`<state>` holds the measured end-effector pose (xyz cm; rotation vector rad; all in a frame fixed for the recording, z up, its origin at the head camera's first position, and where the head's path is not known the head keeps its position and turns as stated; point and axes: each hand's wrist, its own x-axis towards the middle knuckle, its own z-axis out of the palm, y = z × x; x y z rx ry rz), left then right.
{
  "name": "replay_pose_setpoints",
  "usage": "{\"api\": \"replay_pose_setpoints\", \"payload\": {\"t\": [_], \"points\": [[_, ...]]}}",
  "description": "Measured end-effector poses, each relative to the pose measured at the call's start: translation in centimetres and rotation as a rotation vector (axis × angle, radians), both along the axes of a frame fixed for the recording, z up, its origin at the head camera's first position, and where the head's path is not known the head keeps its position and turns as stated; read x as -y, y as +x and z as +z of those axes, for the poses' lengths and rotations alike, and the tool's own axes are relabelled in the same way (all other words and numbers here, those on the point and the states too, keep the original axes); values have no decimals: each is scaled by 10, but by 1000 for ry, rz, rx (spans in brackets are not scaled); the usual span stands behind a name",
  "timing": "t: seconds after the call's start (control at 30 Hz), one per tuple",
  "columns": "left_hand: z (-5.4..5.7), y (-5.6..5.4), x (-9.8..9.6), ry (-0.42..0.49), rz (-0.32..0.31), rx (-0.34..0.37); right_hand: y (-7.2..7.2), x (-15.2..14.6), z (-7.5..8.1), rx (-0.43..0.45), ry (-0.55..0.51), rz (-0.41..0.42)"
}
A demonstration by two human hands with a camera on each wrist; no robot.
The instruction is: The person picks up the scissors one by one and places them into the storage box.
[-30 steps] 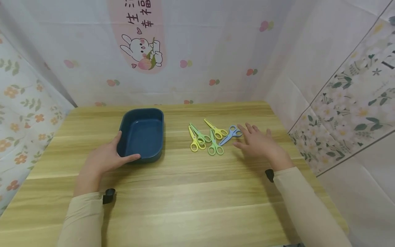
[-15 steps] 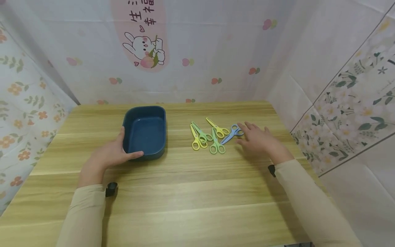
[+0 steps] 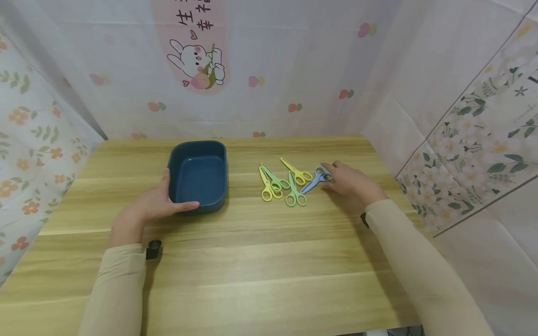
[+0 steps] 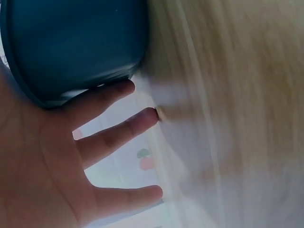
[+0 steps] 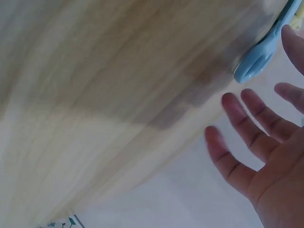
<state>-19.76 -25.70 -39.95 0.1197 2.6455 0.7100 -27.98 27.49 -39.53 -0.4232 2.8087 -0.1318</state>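
My left hand (image 3: 145, 210) rests against the left and near sides of a dark blue rectangular box (image 3: 199, 179), its thumb along the near wall. In the left wrist view the fingers are spread and mostly straight below the box (image 4: 76, 42). My right hand (image 3: 350, 181) is at the handle end of the blue scissors (image 3: 311, 185). The right wrist view has its fingers apart and slightly bent around the blue handle (image 5: 256, 59), not closed on it. Left of these lie yellow scissors (image 3: 299, 176), green scissors (image 3: 292, 186) and another overlapping green and yellow pair.
Everything lies on a wood-grain table (image 3: 252, 261). A white printed curtain (image 3: 273, 70) hangs behind its far edge, with floral cloth (image 3: 33, 163) on the left and a floral panel (image 3: 483, 140) on the right.
My right hand has moved slightly left and lowered at the blue scissors' handles, its fingers drawing closer together. The left hand stays at the box. The head view has shifted a little.
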Motion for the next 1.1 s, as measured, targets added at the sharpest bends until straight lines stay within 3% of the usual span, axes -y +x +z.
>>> {"api": "replay_pose_setpoints", "payload": {"t": [0.33, 0.5, 0.73, 1.1], "points": [[-4, -1, -1, 29, 10, 13, -13, 2, -4, 16, -42, 112], [-4, -2, -1, 46, 12, 11, -13, -2, -3, 39, -13, 117], [-4, -3, -2, 48, 12, 2, -8, -11, 7, 73, 4, 135], [-6, -4, 1, 61, 22, 5, 12, -15, 15, 136, 53, 55]]}}
